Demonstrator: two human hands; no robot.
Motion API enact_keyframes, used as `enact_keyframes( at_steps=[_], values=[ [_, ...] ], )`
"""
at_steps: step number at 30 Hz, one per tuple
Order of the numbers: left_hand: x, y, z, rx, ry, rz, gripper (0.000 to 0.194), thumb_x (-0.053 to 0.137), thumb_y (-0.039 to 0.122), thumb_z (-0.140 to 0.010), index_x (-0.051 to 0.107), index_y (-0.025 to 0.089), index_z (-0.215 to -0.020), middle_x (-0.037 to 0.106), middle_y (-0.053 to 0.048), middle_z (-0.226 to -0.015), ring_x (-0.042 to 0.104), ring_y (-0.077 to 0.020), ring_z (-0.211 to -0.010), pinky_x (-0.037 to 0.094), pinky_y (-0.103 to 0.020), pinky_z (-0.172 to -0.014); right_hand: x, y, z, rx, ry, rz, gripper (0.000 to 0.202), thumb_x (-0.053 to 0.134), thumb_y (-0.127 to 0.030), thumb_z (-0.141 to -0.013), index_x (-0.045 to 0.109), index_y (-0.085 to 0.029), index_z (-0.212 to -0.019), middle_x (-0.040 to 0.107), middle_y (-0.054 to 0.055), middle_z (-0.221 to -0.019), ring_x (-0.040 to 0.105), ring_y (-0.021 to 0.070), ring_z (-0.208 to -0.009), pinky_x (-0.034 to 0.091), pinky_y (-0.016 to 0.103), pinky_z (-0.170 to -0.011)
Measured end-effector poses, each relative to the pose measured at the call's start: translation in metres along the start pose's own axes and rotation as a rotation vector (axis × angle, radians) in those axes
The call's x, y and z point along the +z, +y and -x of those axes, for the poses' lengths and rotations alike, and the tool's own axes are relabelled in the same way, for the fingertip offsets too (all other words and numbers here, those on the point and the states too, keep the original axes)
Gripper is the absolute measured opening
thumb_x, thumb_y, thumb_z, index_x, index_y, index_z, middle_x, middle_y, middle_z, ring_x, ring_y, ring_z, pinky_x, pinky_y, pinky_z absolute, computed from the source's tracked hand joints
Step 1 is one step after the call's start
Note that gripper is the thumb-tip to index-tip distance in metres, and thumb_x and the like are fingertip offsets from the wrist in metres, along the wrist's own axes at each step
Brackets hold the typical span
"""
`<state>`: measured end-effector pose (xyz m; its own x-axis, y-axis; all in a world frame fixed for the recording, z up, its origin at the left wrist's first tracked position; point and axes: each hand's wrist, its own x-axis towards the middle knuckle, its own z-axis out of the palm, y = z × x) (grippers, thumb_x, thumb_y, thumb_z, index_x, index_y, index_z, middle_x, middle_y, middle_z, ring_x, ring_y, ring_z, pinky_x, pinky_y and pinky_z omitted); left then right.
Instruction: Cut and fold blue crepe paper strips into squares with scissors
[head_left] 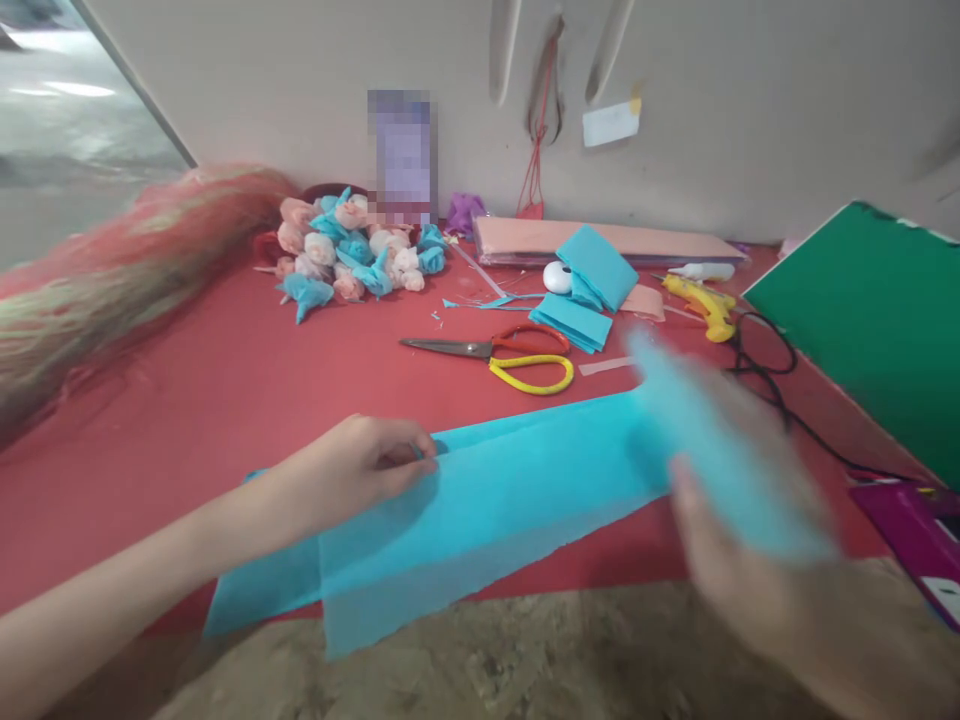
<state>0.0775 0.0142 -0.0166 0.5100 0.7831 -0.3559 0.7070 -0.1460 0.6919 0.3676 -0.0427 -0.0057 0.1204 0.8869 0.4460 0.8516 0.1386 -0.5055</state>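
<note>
A long sheet of thin blue crepe paper [517,480] lies spread in loose layers along the front edge of the red table, part of it hanging past the edge. My left hand [382,455] is closed, thumb and finger pinching the sheet's upper edge near its left part. At the sheet's right end, my right hand [720,530] is smeared by motion, with a raised flap of the same blue paper across it; thumb and palm wrap about the paper. Scissors [491,352] with one red and one yellow handle rest just behind the sheet, touched by neither hand.
Pink, white and blue paper flowers [352,245] are heaped at the back left, near netting [127,280]. Folded blue paper pieces [574,320], a pink paper pack [600,240], a yellow glue gun [701,305] with black cord, and a green board [862,320] occupy the back and right.
</note>
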Motion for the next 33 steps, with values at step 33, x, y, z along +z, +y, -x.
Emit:
enact_keyframes(
  at_steps=[33],
  values=[
    [-0.007,-0.014,-0.003,-0.034,-0.313,0.242,0.024,0.056,0.04,-0.079,0.063,0.017,-0.074,0.05,0.005,-0.061,0.041,-0.0077,-0.054,0.034,-0.017,-0.051,0.058,-0.038,0.044,-0.936,-0.596,0.137,0.067,0.034,-0.002,-0.073,0.034,-0.004,-0.14,0.03,0.013,-0.15,0.02,0.0254,-0.14,0.031,0.05,-0.108]
  ],
)
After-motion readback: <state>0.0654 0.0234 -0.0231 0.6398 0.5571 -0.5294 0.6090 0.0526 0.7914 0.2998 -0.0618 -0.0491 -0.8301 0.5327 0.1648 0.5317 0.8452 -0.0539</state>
